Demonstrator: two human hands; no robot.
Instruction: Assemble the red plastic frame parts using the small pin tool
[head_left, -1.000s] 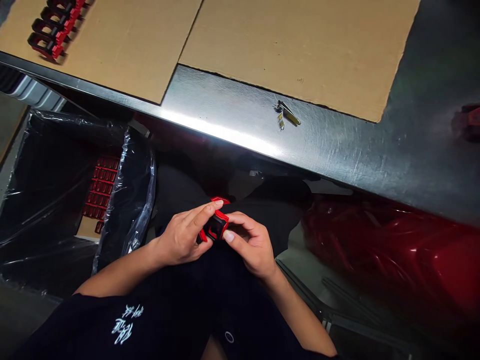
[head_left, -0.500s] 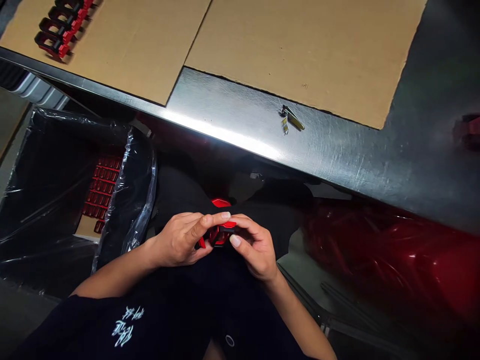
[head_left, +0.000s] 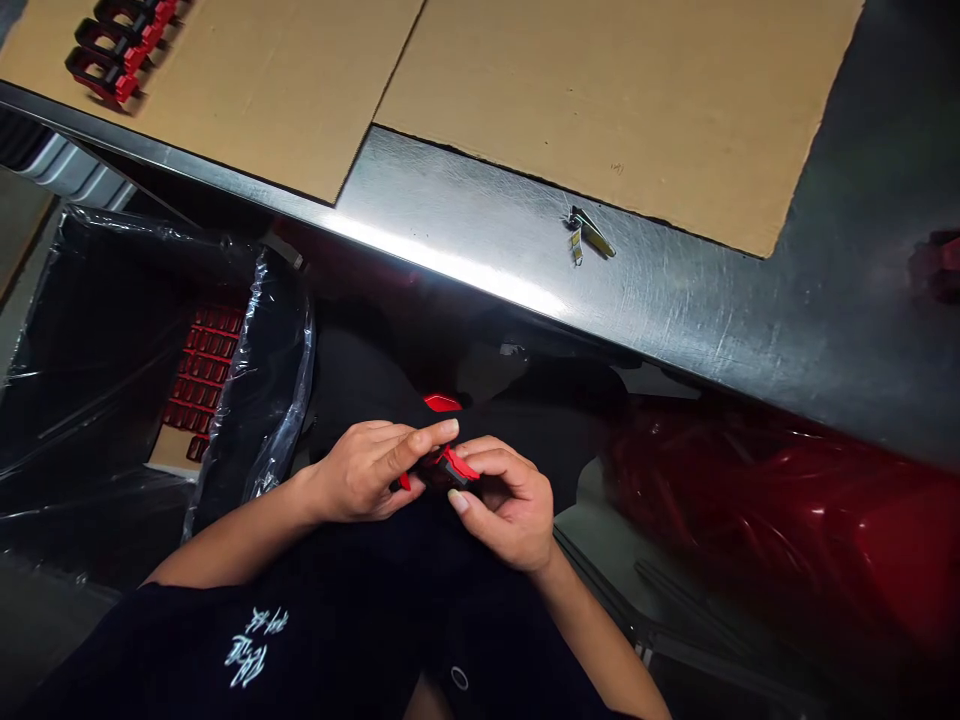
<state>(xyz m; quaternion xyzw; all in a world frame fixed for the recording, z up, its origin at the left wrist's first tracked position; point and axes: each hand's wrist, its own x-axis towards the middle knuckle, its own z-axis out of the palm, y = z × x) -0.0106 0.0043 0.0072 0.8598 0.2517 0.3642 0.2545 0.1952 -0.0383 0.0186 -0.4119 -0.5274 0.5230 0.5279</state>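
Observation:
Both hands meet over my lap, below the table edge. My left hand (head_left: 364, 470) and my right hand (head_left: 504, 505) pinch a small red and black plastic part (head_left: 444, 466) between their fingertips. Most of the part is hidden by the fingers. Another red piece (head_left: 442, 403) lies on the dark cloth just beyond the hands.
A steel table (head_left: 675, 290) carries two cardboard sheets (head_left: 615, 90). A row of red and black parts (head_left: 112, 50) sits at its far left. A small metal clip (head_left: 589, 233) lies near the cardboard edge. A black plastic-lined bin (head_left: 112, 380) at my left holds rows of red parts (head_left: 201, 370). Red plastic (head_left: 787, 520) lies at my right.
The part has been turned in the fingers: its black opening faced up before and now shows edge-on. My right hand has shifted slightly down.

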